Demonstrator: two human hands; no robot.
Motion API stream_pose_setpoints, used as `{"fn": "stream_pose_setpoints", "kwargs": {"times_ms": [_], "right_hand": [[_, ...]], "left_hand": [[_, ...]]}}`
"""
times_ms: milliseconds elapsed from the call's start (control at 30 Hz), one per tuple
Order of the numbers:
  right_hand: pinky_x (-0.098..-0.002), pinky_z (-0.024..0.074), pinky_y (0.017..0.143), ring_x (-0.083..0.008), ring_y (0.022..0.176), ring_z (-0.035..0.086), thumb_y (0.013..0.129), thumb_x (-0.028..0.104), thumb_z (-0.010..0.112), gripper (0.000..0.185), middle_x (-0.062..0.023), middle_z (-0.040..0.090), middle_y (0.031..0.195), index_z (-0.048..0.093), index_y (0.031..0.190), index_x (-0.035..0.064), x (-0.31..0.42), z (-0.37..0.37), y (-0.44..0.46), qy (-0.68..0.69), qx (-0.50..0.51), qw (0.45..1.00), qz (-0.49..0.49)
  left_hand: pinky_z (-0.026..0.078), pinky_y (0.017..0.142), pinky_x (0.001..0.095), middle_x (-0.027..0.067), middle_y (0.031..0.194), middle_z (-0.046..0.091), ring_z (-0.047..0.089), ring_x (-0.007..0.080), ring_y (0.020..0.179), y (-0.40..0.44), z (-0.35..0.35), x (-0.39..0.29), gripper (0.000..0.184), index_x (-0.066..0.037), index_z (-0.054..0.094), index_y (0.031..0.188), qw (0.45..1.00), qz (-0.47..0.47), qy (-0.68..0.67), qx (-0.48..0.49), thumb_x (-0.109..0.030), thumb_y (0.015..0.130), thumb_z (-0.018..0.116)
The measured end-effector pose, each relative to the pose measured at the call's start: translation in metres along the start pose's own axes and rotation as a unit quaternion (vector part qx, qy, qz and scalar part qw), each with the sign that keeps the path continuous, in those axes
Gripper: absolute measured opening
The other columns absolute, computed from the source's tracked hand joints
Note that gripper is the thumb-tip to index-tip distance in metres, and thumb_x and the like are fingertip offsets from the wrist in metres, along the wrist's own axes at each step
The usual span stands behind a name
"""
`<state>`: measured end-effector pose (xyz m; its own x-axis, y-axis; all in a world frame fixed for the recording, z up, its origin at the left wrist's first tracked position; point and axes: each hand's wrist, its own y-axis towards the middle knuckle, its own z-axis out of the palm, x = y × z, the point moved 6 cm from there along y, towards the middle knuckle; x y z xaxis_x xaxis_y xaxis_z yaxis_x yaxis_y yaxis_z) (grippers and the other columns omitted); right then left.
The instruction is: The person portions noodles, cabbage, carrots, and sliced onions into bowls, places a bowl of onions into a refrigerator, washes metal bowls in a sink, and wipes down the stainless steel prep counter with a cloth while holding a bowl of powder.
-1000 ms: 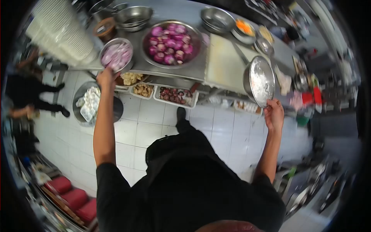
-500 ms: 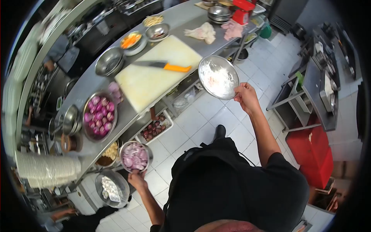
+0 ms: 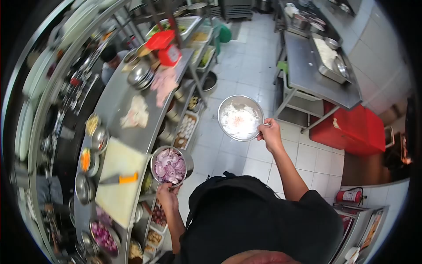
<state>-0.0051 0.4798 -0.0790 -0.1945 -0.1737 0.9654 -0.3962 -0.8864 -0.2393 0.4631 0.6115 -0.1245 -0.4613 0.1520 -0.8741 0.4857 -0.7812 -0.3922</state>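
Note:
My left hand (image 3: 168, 194) is closed on the near side of a deep metal pot (image 3: 188, 165) filled with sliced red onions (image 3: 169, 165). Out to the right, my right hand (image 3: 269, 132) pinches the rim of a metal bowl (image 3: 223, 125) holding white powder (image 3: 239, 119) with a pinkish patch in its middle. Both vessels are in the air, apart from each other, over the tiled floor and beside the steel counter. On that counter a white cutting board (image 3: 115, 200) carries a knife with an orange handle (image 3: 128, 178).
Along the left runs the steel counter (image 3: 112, 108) with raw meat (image 3: 166, 86), a red scale (image 3: 169, 55), and a bowl of peeled red onions (image 3: 103, 237). Bins stand on the shelf below. At right are a steel table (image 3: 321, 79), a red container (image 3: 351, 130) and a fire extinguisher (image 3: 350, 195).
My view has turned to the right, so the counter now lies along the left. Both hands still hold their vessels, and the pot of onions is now higher and nearer the bowl.

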Motion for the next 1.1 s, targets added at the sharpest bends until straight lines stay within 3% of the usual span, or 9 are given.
{"fn": "stream_pose_setpoints", "kwargs": {"times_ms": [233, 367, 433, 600, 767, 900, 1033, 1100], "right_hand": [[-0.0283, 0.0437, 0.038, -0.0164, 0.046, 0.054, 0.078, -0.003, 0.060, 0.034, -0.0124, 0.059, 0.069, 0.042, 0.107, -0.0029, 0.043, -0.027, 0.129, 0.065, -0.059, 0.996, -0.011], [-0.0267, 0.0426, 0.039, -0.0124, 0.047, 0.052, 0.078, -0.002, 0.059, 0.031, -0.0079, 0.060, 0.070, 0.049, 0.108, -0.0011, 0.071, -0.032, 0.217, 0.012, -0.123, 0.992, -0.031], [-0.0268, 0.0414, 0.039, -0.0109, 0.048, 0.052, 0.079, -0.001, 0.059, 0.032, -0.0073, 0.061, 0.072, 0.052, 0.110, -0.0019, 0.088, -0.041, 0.259, -0.025, -0.163, 0.985, -0.043], [-0.0254, 0.0483, 0.070, -0.0146, 0.081, 0.062, 0.087, 0.000, 0.058, 0.033, -0.0126, 0.068, 0.092, 0.054, 0.119, -0.0021, 0.101, -0.105, 0.339, -0.073, -0.273, 0.953, -0.105], [-0.0260, 0.0471, 0.064, -0.0100, 0.071, 0.059, 0.085, 0.001, 0.060, 0.032, -0.0084, 0.067, 0.080, 0.057, 0.117, -0.0017, 0.119, -0.188, 0.373, -0.187, -0.408, 0.884, -0.133], [-0.0268, 0.0446, 0.060, -0.0097, 0.064, 0.052, 0.085, 0.001, 0.060, 0.036, -0.0052, 0.063, 0.074, 0.056, 0.121, -0.0016, 0.148, -0.197, 0.405, -0.211, -0.440, 0.867, -0.100], [-0.0270, 0.0419, 0.059, -0.0099, 0.061, 0.047, 0.084, -0.001, 0.059, 0.049, -0.0020, 0.053, 0.066, 0.049, 0.132, -0.0004, 0.174, -0.214, 0.499, -0.224, -0.436, 0.869, -0.067], [-0.0269, 0.0416, 0.059, -0.0104, 0.061, 0.045, 0.084, -0.001, 0.059, 0.052, -0.0018, 0.051, 0.065, 0.046, 0.135, 0.0003, 0.201, -0.218, 0.566, -0.243, -0.407, 0.878, -0.067]], "left_hand": [[0.059, 0.076, 0.0525, 0.0107, 0.083, 0.055, 0.060, 0.0268, 0.080, 0.086, 0.175, -0.022, 0.007, 0.000, 0.050, 0.079, 0.997, 0.002, 0.049, 0.062, 0.002, 0.072, 0.053], [0.060, 0.069, 0.0458, 0.0095, 0.080, 0.055, 0.061, 0.0248, 0.071, 0.159, 0.249, -0.013, 0.005, -0.001, 0.051, 0.077, 0.993, 0.002, 0.074, 0.089, 0.001, 0.073, 0.053], [0.057, 0.061, 0.0381, 0.0087, 0.079, 0.056, 0.060, 0.0216, 0.069, 0.177, 0.302, -0.015, 0.006, -0.001, 0.051, 0.077, 0.992, -0.023, 0.084, 0.089, 0.002, 0.073, 0.053], [0.046, 0.049, 0.0286, 0.0053, 0.073, 0.055, 0.055, 0.0162, 0.060, 0.251, 0.450, -0.010, 0.008, -0.002, 0.053, 0.077, 0.983, -0.043, 0.082, 0.158, 0.004, 0.073, 0.052], [0.037, 0.044, 0.0261, 0.0055, 0.072, 0.055, 0.051, 0.0143, 0.056, 0.312, 0.615, -0.009, 0.008, -0.003, 0.054, 0.078, 0.949, -0.086, 0.103, 0.286, 0.004, 0.076, 0.050], [0.040, 0.046, 0.0271, 0.0069, 0.075, 0.058, 0.055, 0.0162, 0.059, 0.355, 0.732, 0.010, 0.008, -0.002, 0.054, 0.080, 0.922, -0.127, 0.100, 0.353, 0.004, 0.076, 0.050], [0.052, 0.055, 0.0311, 0.0098, 0.084, 0.061, 0.061, 0.0196, 0.071, 0.395, 0.829, 0.028, 0.013, 0.001, 0.055, 0.088, 0.931, -0.113, 0.111, 0.330, 0.004, 0.077, 0.049], [0.058, 0.066, 0.0409, 0.0116, 0.091, 0.061, 0.063, 0.0235, 0.078, 0.409, 0.870, 0.031, 0.016, 0.002, 0.054, 0.092, 0.944, -0.113, 0.102, 0.294, 0.004, 0.076, 0.049]]}}
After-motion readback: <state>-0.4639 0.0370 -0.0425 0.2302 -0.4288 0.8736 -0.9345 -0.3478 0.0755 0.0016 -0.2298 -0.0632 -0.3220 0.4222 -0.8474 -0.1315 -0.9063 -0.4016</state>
